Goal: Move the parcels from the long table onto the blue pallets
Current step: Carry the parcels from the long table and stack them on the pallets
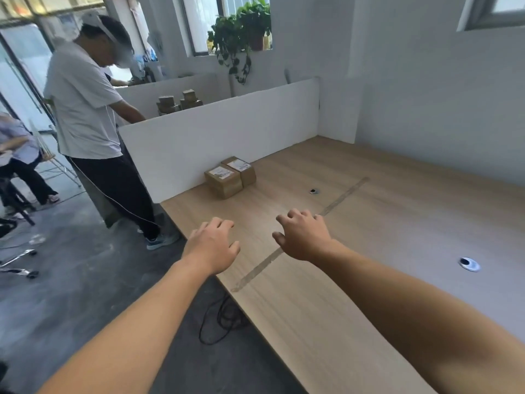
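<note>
I see two parcels [224, 182] on the table [312, 314], side by side and touching, at the foot of a white partition [227, 137]. They are squat brown cardboard blocks with sharp edges. Each carries a white label on top; the print is too small for me to read, only dark smudged lines.

The left hand [211, 245] and the right hand [302, 237] reach out palm down over the near end of the table, well short of the parcels. Both hold nothing; the fingers are loosely bent and slightly apart. I cannot tell whether the fingertips touch the tabletop.

The table has a pale wood-grain laminate top, smooth and matt. A worn strip of tape [343, 196] runs across it, passing under the right hand. A small round grommet [314, 191] sits near the parcels, and a larger shiny one [469, 264] lies far to the right.

Beyond the partition stand more brown boxes [179, 102]. A person [85, 103] in a pale shirt and dark trousers stands at the left. A leafy plant [241, 27] sits on the sill. The floor [71, 280] is grey and mottled, with a black cable [218, 322] looped under the table's edge.
</note>
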